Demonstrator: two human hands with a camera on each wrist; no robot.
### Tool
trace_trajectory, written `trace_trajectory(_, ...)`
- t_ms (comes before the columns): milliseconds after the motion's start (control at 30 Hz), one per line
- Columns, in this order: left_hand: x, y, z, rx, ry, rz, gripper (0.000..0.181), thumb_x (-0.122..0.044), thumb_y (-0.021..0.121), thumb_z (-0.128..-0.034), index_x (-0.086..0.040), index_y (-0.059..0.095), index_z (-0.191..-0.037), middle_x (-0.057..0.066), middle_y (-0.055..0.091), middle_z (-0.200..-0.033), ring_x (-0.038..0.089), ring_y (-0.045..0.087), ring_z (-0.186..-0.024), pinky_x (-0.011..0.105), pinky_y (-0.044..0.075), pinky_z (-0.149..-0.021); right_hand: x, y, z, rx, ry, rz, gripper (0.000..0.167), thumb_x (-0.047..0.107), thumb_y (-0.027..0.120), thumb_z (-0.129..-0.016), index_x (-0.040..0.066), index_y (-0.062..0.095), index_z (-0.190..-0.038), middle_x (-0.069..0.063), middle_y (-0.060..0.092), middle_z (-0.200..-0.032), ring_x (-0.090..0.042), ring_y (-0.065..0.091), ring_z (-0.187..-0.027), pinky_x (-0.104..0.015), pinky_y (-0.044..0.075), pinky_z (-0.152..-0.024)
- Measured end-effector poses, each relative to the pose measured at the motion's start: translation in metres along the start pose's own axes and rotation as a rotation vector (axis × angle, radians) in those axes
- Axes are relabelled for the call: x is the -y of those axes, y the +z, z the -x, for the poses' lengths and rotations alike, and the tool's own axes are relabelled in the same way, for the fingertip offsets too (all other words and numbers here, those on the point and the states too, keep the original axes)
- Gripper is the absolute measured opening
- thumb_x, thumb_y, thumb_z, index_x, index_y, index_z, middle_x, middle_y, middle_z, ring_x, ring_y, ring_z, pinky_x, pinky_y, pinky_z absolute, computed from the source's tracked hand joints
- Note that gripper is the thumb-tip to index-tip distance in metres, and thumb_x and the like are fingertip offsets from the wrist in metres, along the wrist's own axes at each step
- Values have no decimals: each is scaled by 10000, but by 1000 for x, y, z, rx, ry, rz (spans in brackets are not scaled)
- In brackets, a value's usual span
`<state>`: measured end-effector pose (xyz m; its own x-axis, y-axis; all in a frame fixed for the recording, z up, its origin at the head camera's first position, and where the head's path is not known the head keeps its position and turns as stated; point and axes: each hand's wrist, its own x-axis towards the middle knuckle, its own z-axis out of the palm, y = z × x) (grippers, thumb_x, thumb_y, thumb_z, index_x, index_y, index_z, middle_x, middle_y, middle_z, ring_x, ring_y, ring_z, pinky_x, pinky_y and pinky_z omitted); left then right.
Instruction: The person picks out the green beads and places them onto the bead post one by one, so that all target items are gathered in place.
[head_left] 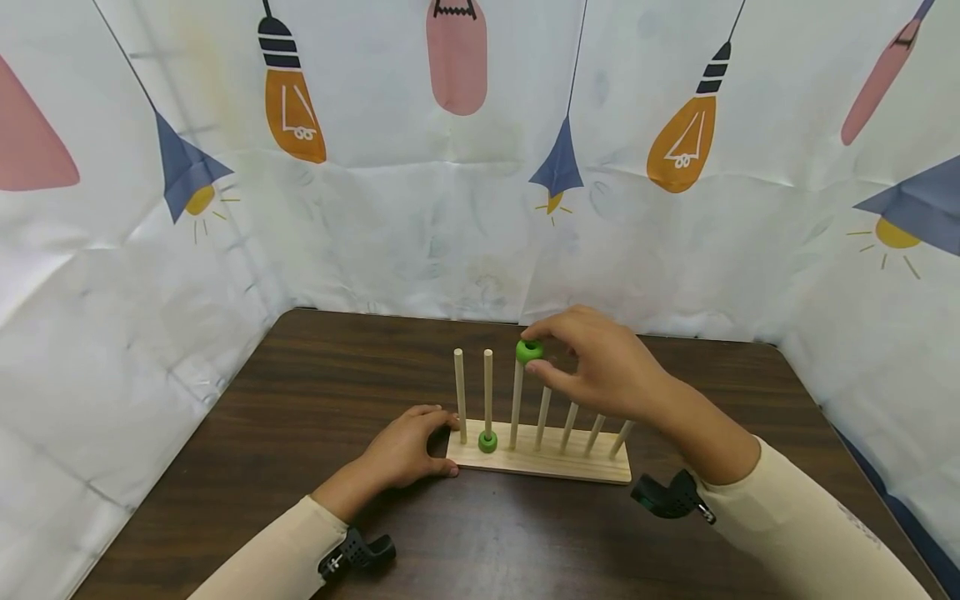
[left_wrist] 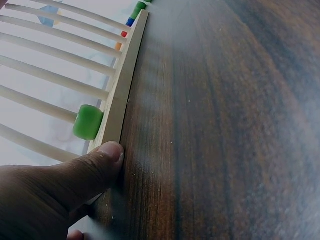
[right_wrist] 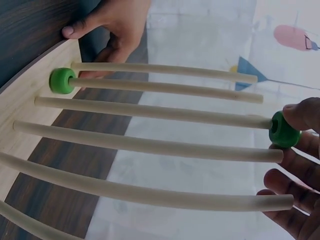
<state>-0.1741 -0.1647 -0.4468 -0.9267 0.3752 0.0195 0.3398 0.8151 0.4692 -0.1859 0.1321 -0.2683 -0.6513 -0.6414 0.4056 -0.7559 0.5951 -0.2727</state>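
Head view: on a dark worktop point(head_left: 480, 542), a wooden base point(head_left: 540, 464) with seven pegs point(head_left: 461, 396) lies toward 5 o'clock. At 7 o'clock the left hand point(head_left: 405, 446) grips its left end; toward 4 o'clock the right hand point(head_left: 603, 358) pinches a green bead point(head_left: 527, 355) at the third peg's tip, hiding the tips farther right. A second bead point(head_left: 487, 442) sits low on the second peg. Printed cloth point(head_left: 420, 225) hangs behind.

Left wrist view: coloured pieces point(left_wrist: 138, 10) show beyond the base, just before 12 o'clock.

Right wrist view: the pinched bead is at 3 o'clock; neighbouring peg tips cross before the right fingers point(right_wrist: 295, 187).

The raised right hand point(head_left: 609, 365) pinches; the left hand point(head_left: 403, 446) grips, lower.
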Motion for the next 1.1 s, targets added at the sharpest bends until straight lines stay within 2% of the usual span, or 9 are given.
trace_trajectory(500, -2, -1, 0, 8, 4, 2, 548, -373, 945, -728, -233, 702, -1199, 106, 612, -1370, 338, 499, -1355, 543, 462, -1029, 4, 4, -7, 8, -15, -18, 294, 273, 779, -938, 167, 711, -1204, 67, 695, -1131, -173, 614, -1081, -379, 534, -806)
trace_trajectory(800, -2, -2, 1, 5, 1, 9, 546, -365, 946, -730, -228, 703, -1200, 123, 603, -1376, 341, 502, -1352, 544, 466, -1025, 9, 8, -13, 17, -5, -1, 293, 300, 765, -947, 189, 716, -1215, 72, 686, -1146, -141, 611, -1051, -353, 526, -744)
trace_trajectory(1100, -3, -3, 1, 10, -12, 29, 541, -351, 945, -734, -238, 702, -1205, 123, 594, -1390, 344, 493, -1360, 552, 464, -1023, 13, 13, -21, 37, -6, -21, 297, 287, 773, -943, 175, 722, -1213, 68, 688, -1138, -151, 615, -1092, -399, 537, -836)
